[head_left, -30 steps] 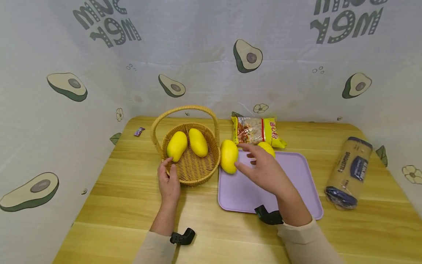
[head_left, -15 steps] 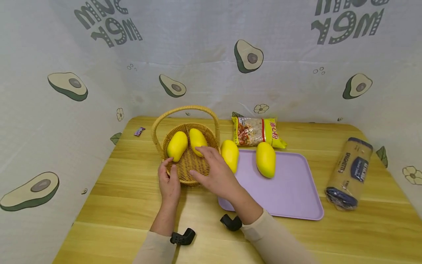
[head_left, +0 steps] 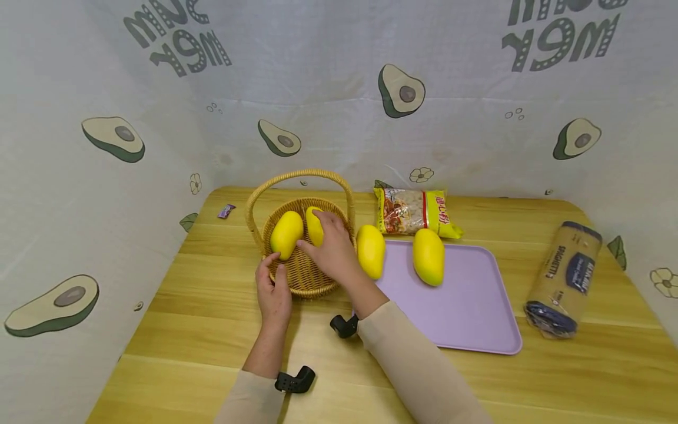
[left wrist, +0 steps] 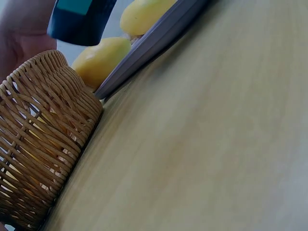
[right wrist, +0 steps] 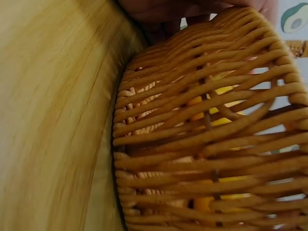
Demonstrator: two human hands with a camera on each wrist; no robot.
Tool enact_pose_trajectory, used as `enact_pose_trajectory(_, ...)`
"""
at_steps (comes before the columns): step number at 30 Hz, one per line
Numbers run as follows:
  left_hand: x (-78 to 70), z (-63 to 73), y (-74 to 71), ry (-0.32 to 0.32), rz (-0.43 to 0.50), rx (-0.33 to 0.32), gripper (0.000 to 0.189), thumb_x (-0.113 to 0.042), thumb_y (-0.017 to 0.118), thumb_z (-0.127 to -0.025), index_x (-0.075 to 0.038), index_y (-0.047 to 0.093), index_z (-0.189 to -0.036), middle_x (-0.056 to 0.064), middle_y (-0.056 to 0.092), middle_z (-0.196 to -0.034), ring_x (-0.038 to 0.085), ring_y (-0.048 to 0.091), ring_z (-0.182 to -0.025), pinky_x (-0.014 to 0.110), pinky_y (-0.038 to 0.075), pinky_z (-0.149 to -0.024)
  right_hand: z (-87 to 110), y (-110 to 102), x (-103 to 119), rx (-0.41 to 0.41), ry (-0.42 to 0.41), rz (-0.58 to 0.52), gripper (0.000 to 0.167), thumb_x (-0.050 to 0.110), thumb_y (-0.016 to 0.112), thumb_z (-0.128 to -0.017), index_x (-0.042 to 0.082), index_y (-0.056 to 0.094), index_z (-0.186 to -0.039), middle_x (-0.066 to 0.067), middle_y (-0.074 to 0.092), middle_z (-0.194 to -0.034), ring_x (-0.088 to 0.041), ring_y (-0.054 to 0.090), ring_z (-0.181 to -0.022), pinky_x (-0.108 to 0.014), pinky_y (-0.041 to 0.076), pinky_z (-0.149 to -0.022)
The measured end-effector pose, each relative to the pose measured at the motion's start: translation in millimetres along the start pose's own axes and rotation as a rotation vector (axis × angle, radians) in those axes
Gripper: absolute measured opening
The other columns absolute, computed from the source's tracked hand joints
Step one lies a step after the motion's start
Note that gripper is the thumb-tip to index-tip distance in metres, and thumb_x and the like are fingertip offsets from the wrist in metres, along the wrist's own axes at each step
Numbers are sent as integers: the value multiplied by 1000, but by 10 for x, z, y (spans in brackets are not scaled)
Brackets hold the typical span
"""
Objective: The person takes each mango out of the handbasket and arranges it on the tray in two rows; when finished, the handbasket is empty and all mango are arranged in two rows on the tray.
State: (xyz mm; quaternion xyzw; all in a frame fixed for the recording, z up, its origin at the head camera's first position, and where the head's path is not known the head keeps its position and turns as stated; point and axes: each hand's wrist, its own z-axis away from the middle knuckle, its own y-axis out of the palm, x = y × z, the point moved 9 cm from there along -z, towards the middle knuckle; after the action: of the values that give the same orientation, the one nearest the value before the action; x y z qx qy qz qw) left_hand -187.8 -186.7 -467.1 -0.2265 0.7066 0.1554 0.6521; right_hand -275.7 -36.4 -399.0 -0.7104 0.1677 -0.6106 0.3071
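Observation:
A wicker basket (head_left: 307, 288) with a tall handle holds two yellow mangoes. My left hand (head_left: 274, 297) grips its near left side, a fingertip over the rim by the left mango (head_left: 286, 234). The right hand (head_left: 332, 246) reaches into the basket over the right mango (head_left: 313, 227), thumb and fingers spread on either side. Whether it touches that mango is hard to tell, as the hand covers much of it. Another mango (head_left: 371, 252) lies at the left edge of a purple tray (head_left: 466, 318), and one more mango (head_left: 429, 257) is on it. Woven basket wall (right wrist: 207, 139) fills the right wrist view.
Behind the tray lies a yellow food packet (head_left: 415, 212). A spaghetti pack (head_left: 564, 278) is at the right of the wooden table (head_left: 175, 335). A small purple-wrapped candy (head_left: 226, 211) lies back left. A printed curtain (head_left: 328, 88) hangs behind.
My right hand has moved left from above the tray into the basket, over the right mango, uncovering the mango on the tray. The left hand has stayed at the basket.

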Motion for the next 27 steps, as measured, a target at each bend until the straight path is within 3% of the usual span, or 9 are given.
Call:
enact_pose_trajectory(10, 18, -12, 16, -14, 12, 9, 29, -14, 50, -105, -6, 57, -132, 16, 44, -152, 32, 30, -151, 54, 20, -125, -121, 136, -161, 25, 145, 84, 81, 41, 73, -94, 24, 31, -160, -15, 27, -166, -52, 42, -140, -63, 40, -112)
enact_pose_trajectory(27, -1, -11, -3, 12, 5, 6, 28, -13, 51, -105, -7, 59, -131, 15, 47, -148, 29, 35, -147, 50, 23, -123, -173, 206, -217, 30, 203, 100, 74, 32, 70, -97, 22, 31, -160, -25, 37, -158, -52, 47, -136, -60, 42, -111)
